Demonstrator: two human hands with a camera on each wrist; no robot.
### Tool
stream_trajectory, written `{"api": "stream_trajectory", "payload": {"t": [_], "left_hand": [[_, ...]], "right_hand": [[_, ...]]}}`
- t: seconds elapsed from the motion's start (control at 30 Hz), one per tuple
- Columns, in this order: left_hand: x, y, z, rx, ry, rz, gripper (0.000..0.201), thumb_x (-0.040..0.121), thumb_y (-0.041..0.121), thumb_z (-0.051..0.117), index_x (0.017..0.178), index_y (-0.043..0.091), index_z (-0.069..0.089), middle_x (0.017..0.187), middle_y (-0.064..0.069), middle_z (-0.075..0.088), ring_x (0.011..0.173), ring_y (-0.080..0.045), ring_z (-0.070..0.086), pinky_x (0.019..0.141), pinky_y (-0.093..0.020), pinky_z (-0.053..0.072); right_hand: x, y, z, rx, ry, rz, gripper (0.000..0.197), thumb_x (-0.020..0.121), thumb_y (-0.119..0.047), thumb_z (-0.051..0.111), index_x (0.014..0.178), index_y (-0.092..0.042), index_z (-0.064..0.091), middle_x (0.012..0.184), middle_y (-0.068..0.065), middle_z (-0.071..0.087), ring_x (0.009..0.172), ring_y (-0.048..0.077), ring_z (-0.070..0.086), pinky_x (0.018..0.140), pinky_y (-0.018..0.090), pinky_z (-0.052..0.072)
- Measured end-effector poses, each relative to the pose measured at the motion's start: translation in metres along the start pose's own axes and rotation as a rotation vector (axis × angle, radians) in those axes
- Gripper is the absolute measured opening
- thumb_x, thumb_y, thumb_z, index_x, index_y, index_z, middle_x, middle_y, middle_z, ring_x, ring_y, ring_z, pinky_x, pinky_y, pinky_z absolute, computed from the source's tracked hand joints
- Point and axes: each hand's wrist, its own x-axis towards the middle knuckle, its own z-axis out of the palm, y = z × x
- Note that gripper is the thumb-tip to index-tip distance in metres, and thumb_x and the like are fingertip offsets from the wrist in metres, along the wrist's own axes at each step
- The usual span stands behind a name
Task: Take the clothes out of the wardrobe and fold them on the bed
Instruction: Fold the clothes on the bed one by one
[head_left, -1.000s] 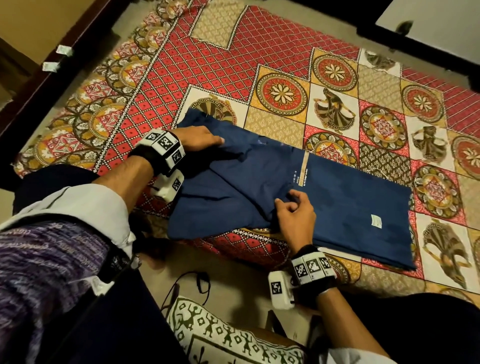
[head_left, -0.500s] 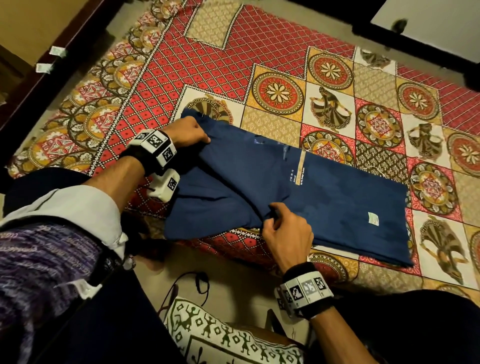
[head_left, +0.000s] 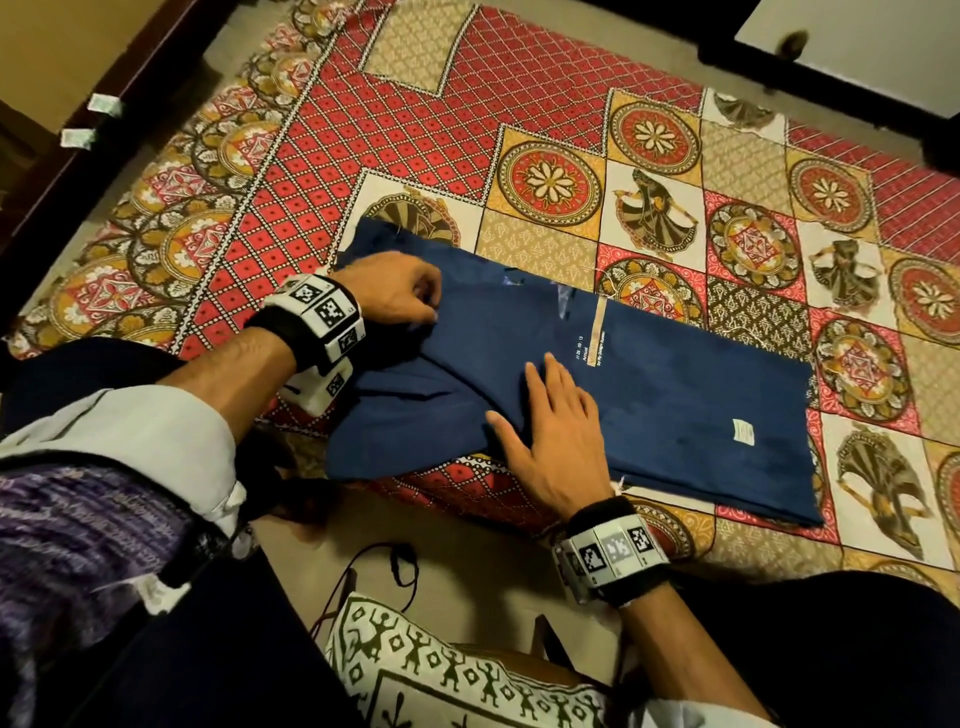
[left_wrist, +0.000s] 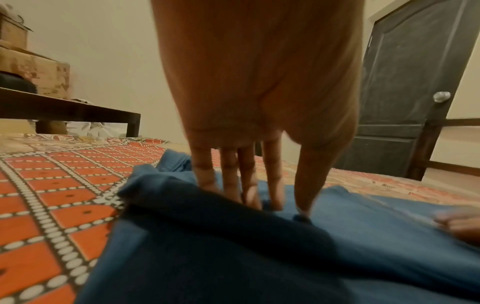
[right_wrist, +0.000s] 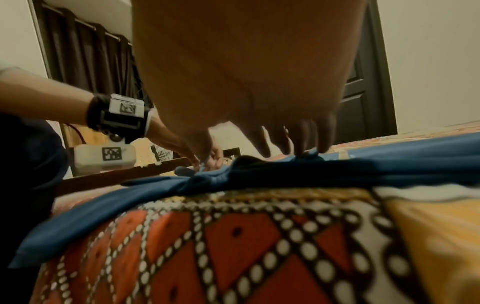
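Where readable, garment (head_left: 649, 395) print: "11.05.03.13"

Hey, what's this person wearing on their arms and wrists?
Each wrist carries a black band with white blocks printed with square black-and-white markers: left wrist band, right wrist band. A small white camera box hangs under the left band. Pale sleeves are pushed up above the forearms; the hands themselves are bare.
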Motion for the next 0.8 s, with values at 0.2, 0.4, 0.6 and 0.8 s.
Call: {"api": "stream_trajectory", "payload": {"t": [0.2,0.4,0.6,0.8], "left_hand": [[0.001,-0.021,-0.009,0.059,-0.084,-0.155,0.018,0.074,0.035,0.081,0.083,0.024,0.070,0.085,0.001,0.070,0.081,-0.022,0.064,0.078,-0.038,0.056],[-0.005,-0.018,-0.013,-0.013,-0.092,-0.091,0.006,0.081,0.022,0.071,0.086,0.026,0.073,0.083,0.010,0.069,0.079,-0.010,0.062,0.070,-0.028,0.045],[-0.007,-0.017,-0.009,-0.062,-0.122,-0.091,0.009,0.085,0.020,0.070,0.093,0.022,0.076,0.081,0.012,0.067,0.081,-0.013,0.062,0.074,-0.027,0.043],[-0.011,-0.015,-0.014,-0.111,-0.137,-0.111,0.018,0.093,0.021,0.059,0.094,0.022,0.078,0.097,0.007,0.073,0.095,-0.017,0.064,0.087,-0.029,0.048]], "right_hand": [[-0.019,-0.006,0.004,0.107,0.167,0.058,0.071,0.097,-0.058,0.049,0.151,-0.011,0.047,0.162,0.011,0.039,0.151,0.026,0.032,0.124,0.044,0.024],[-0.034,-0.043,0.025,0.141,0.163,-0.434,0.049,0.078,-0.019,0.077,0.127,-0.017,0.069,0.144,0.007,0.059,0.132,0.026,0.051,0.112,0.043,0.041],[-0.015,-0.045,0.029,0.268,0.240,-0.427,0.014,0.090,-0.019,0.075,0.104,-0.017,0.077,0.120,0.002,0.070,0.108,0.021,0.063,0.091,0.037,0.049],[0.013,-0.025,0.004,0.880,0.327,0.420,0.023,0.096,0.000,0.057,0.107,-0.013,0.072,0.074,-0.007,0.066,0.066,0.008,0.059,0.072,0.032,0.048]]}}
